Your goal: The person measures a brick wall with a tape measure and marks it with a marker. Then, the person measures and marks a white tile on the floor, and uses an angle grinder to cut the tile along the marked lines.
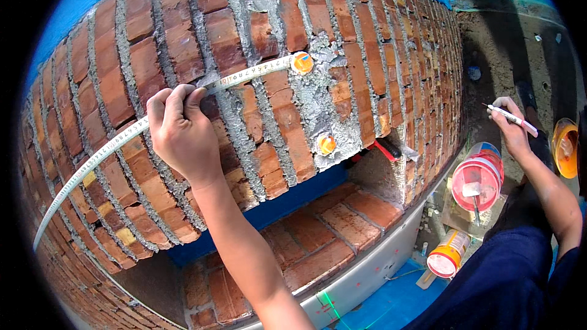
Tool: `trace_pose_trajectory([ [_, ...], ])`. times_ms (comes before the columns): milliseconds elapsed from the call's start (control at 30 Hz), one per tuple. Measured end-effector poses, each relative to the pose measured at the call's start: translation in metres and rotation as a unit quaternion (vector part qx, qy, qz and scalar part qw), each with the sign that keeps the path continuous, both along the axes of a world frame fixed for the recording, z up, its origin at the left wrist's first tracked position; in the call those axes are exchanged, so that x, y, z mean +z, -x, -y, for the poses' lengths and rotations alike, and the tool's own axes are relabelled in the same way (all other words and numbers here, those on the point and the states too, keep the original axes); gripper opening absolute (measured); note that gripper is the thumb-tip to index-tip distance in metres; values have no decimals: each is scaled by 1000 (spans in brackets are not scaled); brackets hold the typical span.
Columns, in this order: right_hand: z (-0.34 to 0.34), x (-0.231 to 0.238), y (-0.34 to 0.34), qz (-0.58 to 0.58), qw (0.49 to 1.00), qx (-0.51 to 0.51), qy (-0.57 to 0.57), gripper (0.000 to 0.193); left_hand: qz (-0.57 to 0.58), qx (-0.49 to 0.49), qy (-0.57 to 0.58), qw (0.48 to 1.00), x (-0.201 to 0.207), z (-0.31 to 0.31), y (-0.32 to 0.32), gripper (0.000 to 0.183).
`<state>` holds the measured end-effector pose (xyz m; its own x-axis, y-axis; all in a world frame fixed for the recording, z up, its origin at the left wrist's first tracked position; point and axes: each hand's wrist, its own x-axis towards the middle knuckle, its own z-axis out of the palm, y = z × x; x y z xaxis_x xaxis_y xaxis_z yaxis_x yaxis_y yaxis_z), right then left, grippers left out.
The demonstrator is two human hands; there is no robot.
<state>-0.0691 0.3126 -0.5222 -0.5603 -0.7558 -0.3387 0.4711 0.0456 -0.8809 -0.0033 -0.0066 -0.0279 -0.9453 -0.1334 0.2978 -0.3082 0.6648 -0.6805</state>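
Observation:
My left hand (183,131) pinches a white measuring tape (92,162) against a red brick wall (177,30). The tape curves from the lower left up to a round orange cap (302,62) set in grey mortar (312,98), where its end lies at the cap's edge. Below it sits a second orange cap (326,143), in the same mortar patch. Off to the right, away from the wall, my right hand (512,131) grips a white and pink marker pen (513,116), its dark tip pointing left.
Under the wall face is a recess with a brick ledge (312,232) and a red-and-black tool (384,149). On the floor stand a pink bucket (474,184), a white-and-orange tub (449,253) and an orange container (565,146). Blue sheeting (385,296) covers part of the floor.

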Motion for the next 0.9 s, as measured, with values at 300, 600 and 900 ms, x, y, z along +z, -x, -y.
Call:
trace_pose_trajectory([
  [300, 1, -4, -2, 11, 1000, -9, 5, 16, -1, 38, -5, 999, 0, -4, 2, 12],
  [600, 3, -2, 3, 6, 1000, 3, -7, 16, -5, 41, -4, 999, 0, -4, 0, 12],
  [900, 6, -2, 2, 16, 1000, -10, 6, 15, -3, 39, -1, 999, -1, -4, 0, 11],
])
